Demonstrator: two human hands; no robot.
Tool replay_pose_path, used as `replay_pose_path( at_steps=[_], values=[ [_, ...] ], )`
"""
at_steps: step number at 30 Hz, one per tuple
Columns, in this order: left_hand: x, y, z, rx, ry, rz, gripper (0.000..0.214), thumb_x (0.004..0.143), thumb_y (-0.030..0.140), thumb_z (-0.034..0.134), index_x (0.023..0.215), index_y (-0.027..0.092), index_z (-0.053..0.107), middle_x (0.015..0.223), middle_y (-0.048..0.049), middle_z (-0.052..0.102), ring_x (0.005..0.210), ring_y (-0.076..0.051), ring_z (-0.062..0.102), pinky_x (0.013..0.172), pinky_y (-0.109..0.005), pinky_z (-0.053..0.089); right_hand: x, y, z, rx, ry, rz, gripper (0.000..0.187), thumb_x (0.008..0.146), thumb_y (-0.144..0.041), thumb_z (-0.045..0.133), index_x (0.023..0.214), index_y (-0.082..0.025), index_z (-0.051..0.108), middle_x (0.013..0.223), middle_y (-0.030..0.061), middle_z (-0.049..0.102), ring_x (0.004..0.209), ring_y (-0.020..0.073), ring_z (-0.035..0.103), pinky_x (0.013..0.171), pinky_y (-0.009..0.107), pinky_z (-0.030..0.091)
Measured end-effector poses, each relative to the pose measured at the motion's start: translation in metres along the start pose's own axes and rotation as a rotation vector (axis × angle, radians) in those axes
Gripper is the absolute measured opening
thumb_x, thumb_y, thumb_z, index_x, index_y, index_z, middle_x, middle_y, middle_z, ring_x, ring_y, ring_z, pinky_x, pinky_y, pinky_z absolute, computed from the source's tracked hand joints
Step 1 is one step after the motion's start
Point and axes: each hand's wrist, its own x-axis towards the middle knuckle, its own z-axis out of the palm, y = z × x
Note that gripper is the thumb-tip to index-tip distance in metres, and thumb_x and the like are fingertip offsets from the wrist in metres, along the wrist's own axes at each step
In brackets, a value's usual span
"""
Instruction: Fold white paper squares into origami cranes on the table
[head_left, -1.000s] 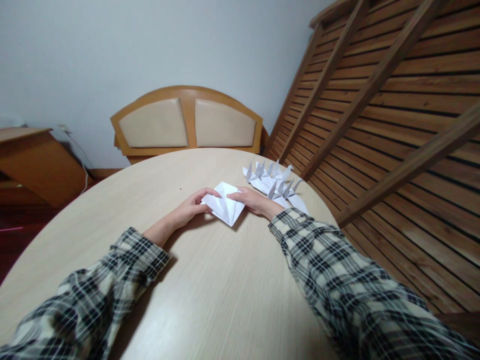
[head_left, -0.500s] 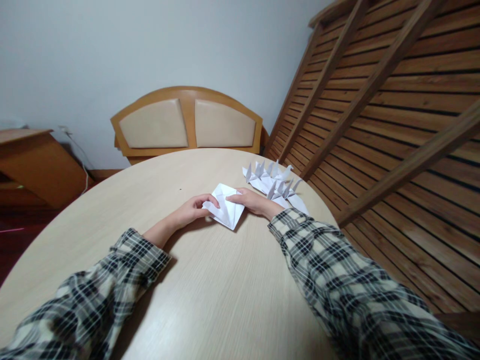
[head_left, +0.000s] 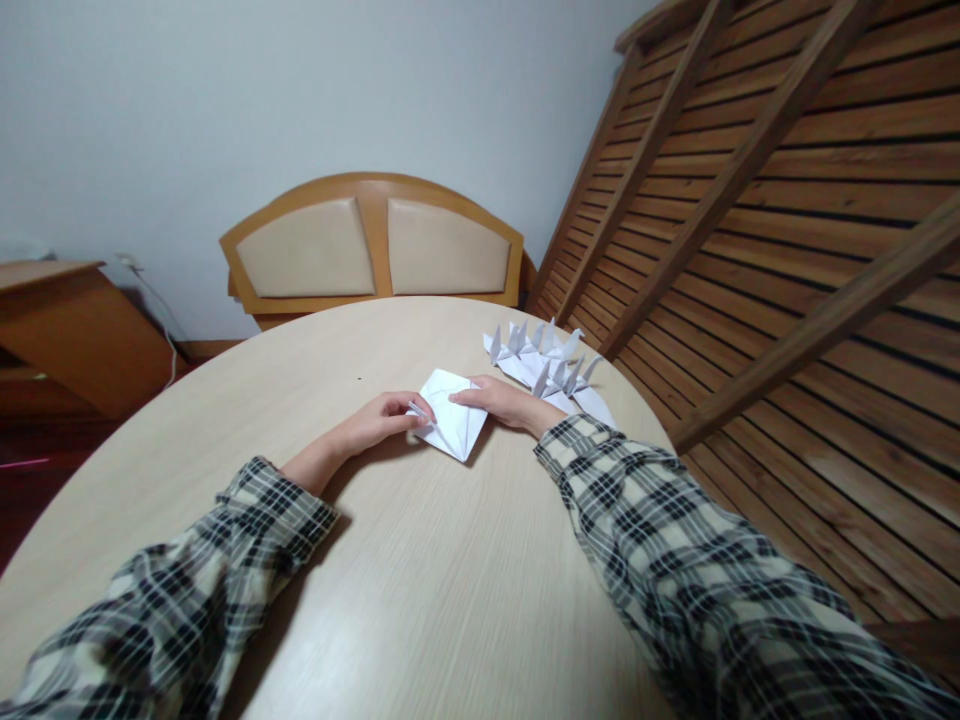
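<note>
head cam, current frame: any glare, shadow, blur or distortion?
Head view: soft pale glare on the near part of the table; head view: dark shadow along the inner side of the left sleeve; head view: wide-angle stretch, with the right sleeve ballooning toward the corner; head view: folded paper bright, finer creases too faint to read.

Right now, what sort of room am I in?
Probably a bedroom: beyond the round, pale wood-grain table stands an arched, cream-padded wooden headboard, and a brown slatted wooden panel, perhaps a bed base, rises on the right.
</note>
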Motion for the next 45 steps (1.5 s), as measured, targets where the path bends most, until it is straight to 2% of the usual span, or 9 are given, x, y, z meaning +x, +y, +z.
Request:
replay_pose_path(
  at_steps=[4,8,12,16,25,30,34,39,45],
  values=[
    [0.001,-0.004,0.004,-0.054,0.026,-0.022,0.025,0.081,0.037,0.067,0.086,0.012,0.064,0.076,-0.0029,0.060,0.069,-0.013,0.051,0.067,-0.027,0.039,-0.002,-0.002,0.001,-0.029,0.008,-0.009,0.025,0.077,-0.030,0.072,0.092,-0.012,0.068,0.082,0.0064,0.070,0.069,0.0136,0.059,0.062,0.024,0.045],
    [0.002,-0.007,0.008,-0.118,0.106,0.001,0.028,0.080,0.037,0.069,0.090,0.013,0.058,0.080,-0.0029,0.059,0.070,-0.013,0.052,0.064,-0.026,0.038,-0.003,-0.004,0.004,-0.056,-0.004,0.000,0.023,0.078,-0.031,0.071,0.091,-0.012,0.067,0.082,0.0060,0.069,0.069,0.0135,0.059,0.063,0.024,0.045],
    [0.002,-0.004,0.011,-0.130,0.170,0.004,0.035,0.078,0.036,0.073,0.096,0.017,0.051,0.074,0.0009,0.055,0.064,-0.011,0.050,0.056,-0.023,0.035,-0.004,-0.005,0.007,-0.099,0.002,0.009,0.020,0.079,-0.030,0.070,0.088,-0.012,0.067,0.079,0.0042,0.068,0.067,0.0120,0.057,0.060,0.022,0.043],
    [0.000,0.001,0.013,-0.110,0.199,-0.012,0.040,0.078,0.036,0.073,0.102,0.019,0.046,0.068,0.0033,0.054,0.058,-0.010,0.047,0.051,-0.022,0.031,-0.004,-0.005,0.008,-0.101,-0.012,0.009,0.023,0.080,-0.030,0.069,0.094,-0.012,0.067,0.083,0.0052,0.069,0.069,0.0122,0.058,0.062,0.023,0.045],
    [-0.001,0.004,0.015,-0.115,0.304,-0.038,0.065,0.074,0.032,0.075,0.126,0.018,0.040,0.072,0.0023,0.056,0.060,-0.013,0.054,0.052,-0.023,0.038,-0.002,-0.001,0.011,-0.079,-0.089,-0.017,0.034,0.082,-0.033,0.070,0.105,-0.009,0.066,0.090,0.0084,0.070,0.073,0.0134,0.063,0.067,0.024,0.050],
    [0.001,0.002,0.015,-0.097,0.314,-0.056,0.065,0.074,0.031,0.075,0.128,0.016,0.041,0.075,0.0007,0.058,0.062,-0.014,0.055,0.054,-0.024,0.039,-0.002,0.001,0.010,-0.146,-0.086,-0.057,0.035,0.082,-0.037,0.069,0.104,-0.010,0.066,0.091,0.0082,0.071,0.075,0.0144,0.063,0.069,0.026,0.051],
    [0.001,0.001,0.015,-0.094,0.311,-0.057,0.067,0.074,0.030,0.074,0.130,0.017,0.039,0.073,0.0013,0.057,0.061,-0.014,0.056,0.053,-0.024,0.039,-0.002,-0.001,0.013,-0.154,-0.062,-0.064,0.035,0.080,-0.039,0.070,0.100,-0.010,0.067,0.088,0.0078,0.071,0.073,0.0142,0.063,0.067,0.026,0.050],
    [0.002,0.000,0.015,-0.093,0.285,-0.046,0.069,0.074,0.030,0.073,0.131,0.017,0.037,0.082,-0.0023,0.061,0.067,-0.015,0.058,0.057,-0.025,0.042,0.001,-0.001,0.018,-0.127,-0.002,-0.035,0.036,0.077,-0.040,0.072,0.099,-0.011,0.068,0.083,0.0075,0.070,0.067,0.0137,0.061,0.058,0.023,0.047],
    [0.001,0.002,0.016,-0.074,0.280,-0.052,0.066,0.076,0.032,0.073,0.130,0.016,0.039,0.087,-0.0050,0.062,0.071,-0.016,0.059,0.059,-0.026,0.043,0.002,0.001,0.024,-0.130,0.110,-0.049,0.026,0.077,-0.033,0.071,0.091,-0.011,0.069,0.076,0.0055,0.067,0.061,0.0120,0.058,0.054,0.023,0.043]
  ],
)
